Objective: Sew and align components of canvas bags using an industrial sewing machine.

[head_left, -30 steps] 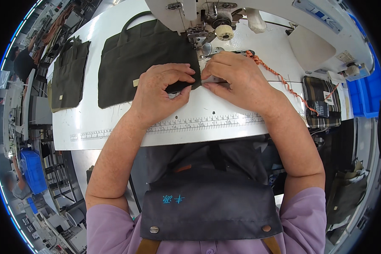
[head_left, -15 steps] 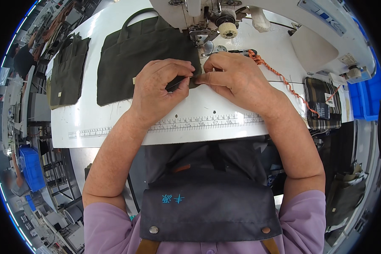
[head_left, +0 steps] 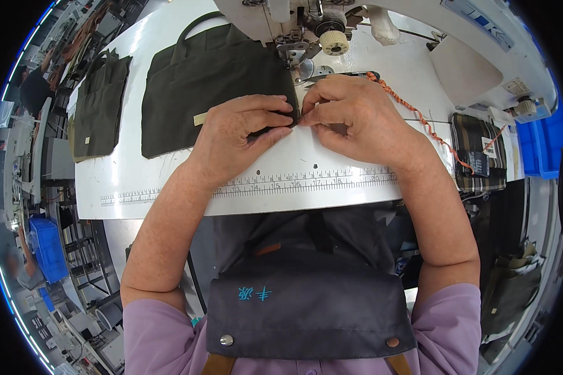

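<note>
A dark green fabric bag piece [head_left: 206, 72] with a looped handle lies flat on the white table, its right edge beside the sewing machine's needle area [head_left: 297, 59]. My left hand [head_left: 234, 134] rests over its lower right part, thumb and fingers closing on the cloth near the corner. At that same corner, my right hand [head_left: 353, 119] pinches the edge between thumb and forefinger. Both sets of fingertips nearly meet there, and the exact grip is partly hidden. A small pale tag [head_left: 199, 119] sticks out beside my left hand.
Thread snips [head_left: 347, 75] with an orange braided cord [head_left: 413, 112] lie behind my right hand. Another dark green bag piece [head_left: 100, 109] lies at the left. Folded plaid cloth [head_left: 478, 140] sits at the right, near a blue bin [head_left: 541, 144]. A ruler scale [head_left: 294, 186] runs along the table's front.
My left thumb and fingers have shifted from a raised pinch to lying lower and straighter at the cloth's corner. The right hand has moved slightly; more of the pale tag shows.
</note>
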A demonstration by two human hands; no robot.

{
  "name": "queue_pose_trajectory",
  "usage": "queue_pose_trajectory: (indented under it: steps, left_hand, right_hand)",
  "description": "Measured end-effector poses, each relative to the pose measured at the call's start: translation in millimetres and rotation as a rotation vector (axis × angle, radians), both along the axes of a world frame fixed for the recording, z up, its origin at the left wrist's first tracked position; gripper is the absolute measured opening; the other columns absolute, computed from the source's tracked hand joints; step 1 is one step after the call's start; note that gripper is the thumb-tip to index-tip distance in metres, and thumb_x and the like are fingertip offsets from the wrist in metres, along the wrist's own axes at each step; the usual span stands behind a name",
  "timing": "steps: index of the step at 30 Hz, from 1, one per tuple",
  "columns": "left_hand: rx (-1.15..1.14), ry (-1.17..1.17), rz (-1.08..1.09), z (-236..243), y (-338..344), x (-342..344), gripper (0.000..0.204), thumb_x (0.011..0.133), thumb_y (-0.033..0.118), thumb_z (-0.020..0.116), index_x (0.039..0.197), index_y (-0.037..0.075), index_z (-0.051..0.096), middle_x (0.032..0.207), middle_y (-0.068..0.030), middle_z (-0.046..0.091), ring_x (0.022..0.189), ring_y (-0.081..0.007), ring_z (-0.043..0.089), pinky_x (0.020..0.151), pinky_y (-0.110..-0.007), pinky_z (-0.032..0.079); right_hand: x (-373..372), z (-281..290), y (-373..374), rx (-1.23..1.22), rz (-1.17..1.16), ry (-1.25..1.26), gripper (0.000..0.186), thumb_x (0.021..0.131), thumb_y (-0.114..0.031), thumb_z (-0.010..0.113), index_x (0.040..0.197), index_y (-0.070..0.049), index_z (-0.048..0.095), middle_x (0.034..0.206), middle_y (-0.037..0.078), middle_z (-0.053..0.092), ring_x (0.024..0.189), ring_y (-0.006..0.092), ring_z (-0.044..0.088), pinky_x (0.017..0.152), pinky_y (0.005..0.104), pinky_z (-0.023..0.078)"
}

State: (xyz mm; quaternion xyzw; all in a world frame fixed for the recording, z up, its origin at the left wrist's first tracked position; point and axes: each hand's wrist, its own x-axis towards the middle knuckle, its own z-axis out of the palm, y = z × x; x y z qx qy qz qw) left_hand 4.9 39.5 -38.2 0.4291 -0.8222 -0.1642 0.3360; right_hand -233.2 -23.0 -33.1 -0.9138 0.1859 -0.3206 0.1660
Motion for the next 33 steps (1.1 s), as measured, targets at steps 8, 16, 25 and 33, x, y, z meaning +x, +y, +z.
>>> queue_pose_trajectory:
  steps: [8,16,25,33]
  left_hand:
    - [-0.067,-0.182,-0.017,12,-1,-9,0.014,0.081,-0.002,0.075,0.094,0.001,0.077,0.106,-0.0094,0.076,0.108,-0.0257,0.073,0.094,-0.035,0.059]
    - [-0.167,0.007,0.058,-3,-4,-8,0.013,0.077,0.000,0.074,0.089,0.002,0.075,0.097,-0.0075,0.076,0.087,-0.0245,0.074,0.075,-0.033,0.061]
    - [-0.277,-0.123,0.121,8,0,-7,0.020,0.070,0.013,0.083,0.088,0.008,0.075,0.099,-0.0017,0.070,0.089,-0.0213,0.068,0.076,-0.035,0.052]
    - [-0.247,-0.127,0.201,5,5,-12,0.017,0.069,0.002,0.081,0.085,0.006,0.076,0.093,-0.0021,0.069,0.082,-0.0207,0.069,0.073,-0.033,0.055]
  right_hand:
    - [-3,3,-2,0.051,-0.026,0.023,0.011,0.073,-0.006,0.069,0.083,-0.006,0.075,0.087,0.006,0.069,0.082,0.0282,0.068,0.070,0.0411,0.055]
    - [3,-1,-3,-0.023,-0.038,-0.020,0.018,0.073,-0.011,0.077,0.090,-0.008,0.071,0.086,0.005,0.065,0.081,0.0277,0.067,0.068,0.0409,0.054]
    - [6,-2,-4,-0.044,-0.036,-0.024,0.018,0.076,-0.009,0.077,0.093,-0.009,0.070,0.087,0.005,0.064,0.083,0.0283,0.067,0.069,0.0413,0.054]
    - [7,-4,-5,-0.019,-0.013,-0.016,0.021,0.075,-0.008,0.077,0.094,-0.008,0.070,0.089,0.005,0.064,0.087,0.0283,0.066,0.071,0.0417,0.054]
